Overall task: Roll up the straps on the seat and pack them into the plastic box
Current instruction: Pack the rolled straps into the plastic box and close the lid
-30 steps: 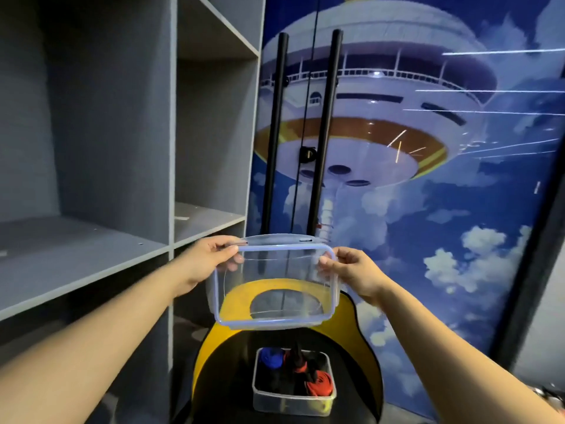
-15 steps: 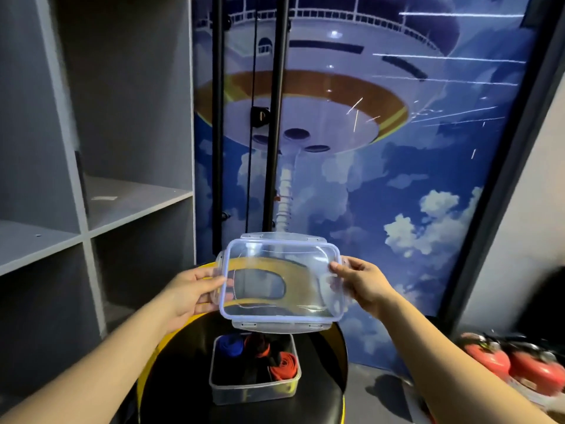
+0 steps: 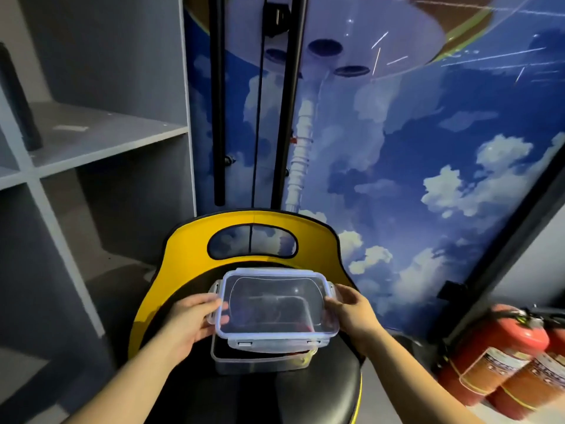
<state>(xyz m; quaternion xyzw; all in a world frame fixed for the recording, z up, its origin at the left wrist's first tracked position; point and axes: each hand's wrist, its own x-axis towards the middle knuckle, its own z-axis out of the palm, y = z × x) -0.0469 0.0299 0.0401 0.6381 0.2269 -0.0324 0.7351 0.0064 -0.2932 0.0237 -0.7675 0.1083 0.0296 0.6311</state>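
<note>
Lower now than a moment ago, the lid [image 3: 276, 304] has come down from chest height to sit just above the box [image 3: 260, 358], tilted a little, its near edge overhanging the box's front rim while the box's front wall shows beneath it. That box stands on the black seat [image 3: 305, 393], close to the yellow backrest [image 3: 189, 255], with open seat surface in front of it and to both sides. Left hand [image 3: 191, 321] grips the lid's left end, thumb on top and fingers curled under by the side clip. Right hand [image 3: 351, 313] holds the right end, fingers loosely bent around the edge. Through the clear lid the straps [image 3: 301, 327] show only as dark shapes with a bit of red; I cannot tell how they lie. Grey shelves [image 3: 91, 139] rise close on the left, two black poles [image 3: 218, 117] stand behind the backrest against the blue sky mural [image 3: 428, 166], and red fire extinguishers [image 3: 495, 356] crowd the floor to the right, near the seat's edge.
</note>
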